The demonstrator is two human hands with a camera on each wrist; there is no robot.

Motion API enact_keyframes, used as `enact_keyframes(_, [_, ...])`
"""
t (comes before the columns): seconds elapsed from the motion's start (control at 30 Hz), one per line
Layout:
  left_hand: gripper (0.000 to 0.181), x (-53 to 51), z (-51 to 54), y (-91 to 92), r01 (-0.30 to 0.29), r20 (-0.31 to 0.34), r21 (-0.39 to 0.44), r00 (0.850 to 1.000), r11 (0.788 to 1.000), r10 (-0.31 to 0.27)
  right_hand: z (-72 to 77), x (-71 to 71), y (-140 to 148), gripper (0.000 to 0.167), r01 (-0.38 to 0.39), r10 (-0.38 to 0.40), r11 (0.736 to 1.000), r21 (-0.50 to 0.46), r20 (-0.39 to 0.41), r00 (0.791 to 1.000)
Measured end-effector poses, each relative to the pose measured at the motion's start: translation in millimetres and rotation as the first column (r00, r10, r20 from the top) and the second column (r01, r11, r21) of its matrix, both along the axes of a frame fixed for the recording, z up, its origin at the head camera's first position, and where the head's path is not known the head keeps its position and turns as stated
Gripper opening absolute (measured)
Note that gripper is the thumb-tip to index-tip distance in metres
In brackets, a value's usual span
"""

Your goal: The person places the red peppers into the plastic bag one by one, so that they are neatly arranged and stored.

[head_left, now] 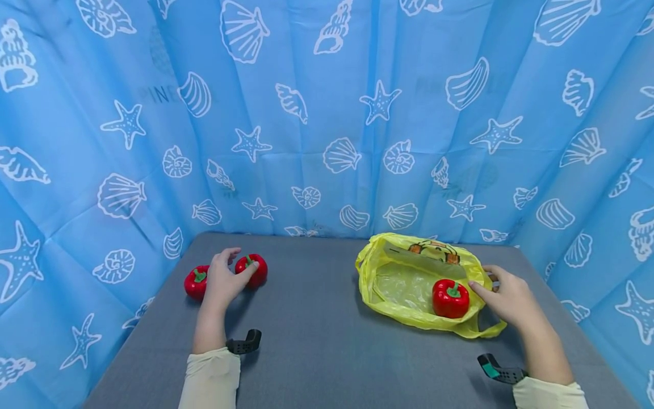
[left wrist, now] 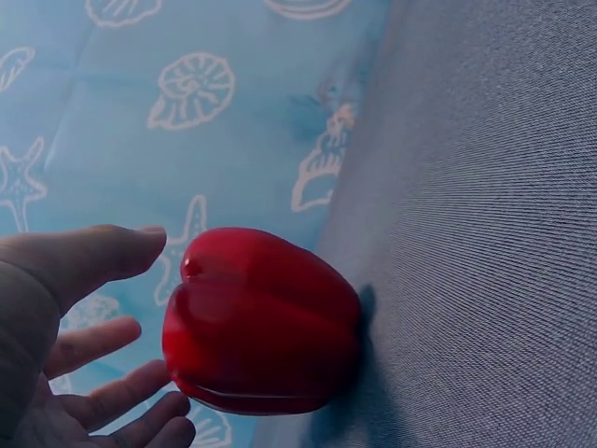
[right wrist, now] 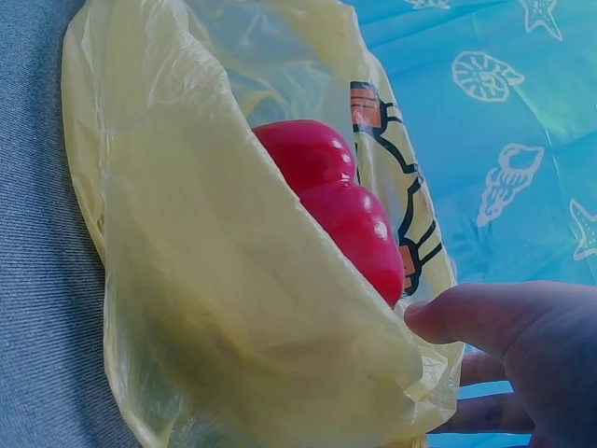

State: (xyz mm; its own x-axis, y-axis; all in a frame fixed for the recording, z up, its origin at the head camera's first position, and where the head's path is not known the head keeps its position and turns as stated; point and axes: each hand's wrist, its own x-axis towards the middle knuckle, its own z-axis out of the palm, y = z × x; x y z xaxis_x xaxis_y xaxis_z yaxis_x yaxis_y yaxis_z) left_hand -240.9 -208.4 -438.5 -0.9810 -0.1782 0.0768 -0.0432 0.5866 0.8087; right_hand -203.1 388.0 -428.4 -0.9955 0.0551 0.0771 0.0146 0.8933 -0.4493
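Note:
My left hand [head_left: 222,282] is over the left of the table, thumb and fingers spread about a red bell pepper [head_left: 259,271] with a green stem. In the left wrist view, that pepper [left wrist: 266,327] rests on the cloth, the thumb apart from it and the fingertips close to its side. A second red pepper [head_left: 192,286] sits just left of the hand, partly hidden by it. My right hand [head_left: 512,295] pinches the right rim of a yellow plastic bag [head_left: 375,304], thumb inside and fingers outside. Another red pepper [head_left: 445,305] lies inside the open-mouthed bag.
Grey cloth covers the table [head_left: 317,329]. A blue curtain [head_left: 317,113] with white shells and starfish hangs behind it and along both sides. A bag handle [head_left: 493,330] trails on the cloth near the right wrist.

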Motion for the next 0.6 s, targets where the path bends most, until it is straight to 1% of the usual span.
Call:
enact_keyframes(0.3, [0.082, -2.9, -4.3, 1.1, -0.003, 0.042, -0.011, 0.999, 1.0, 0.004, 0.0, -0.6, 0, 0.072, -0.001, 0.001, 1.0, 0.007, -0.003, 1.0])
enact_keyframes(0.47, [0.081, -5.6, -8.0, 2.1, -0.01, 0.046, -0.035, 0.999, 0.999, 0.012, 1.8, -0.5, 0, 0.073, -0.003, 0.003, 1.0, 0.007, 0.003, 1.0])
enact_keyframes(0.6, [0.082, -6.2, -10.8, 2.2, -0.004, 0.055, -0.047, 0.998, 0.999, 0.007, 1.8, 0.5, -1, 0.073, 0.001, -0.001, 1.0, 0.01, 0.009, 1.0])
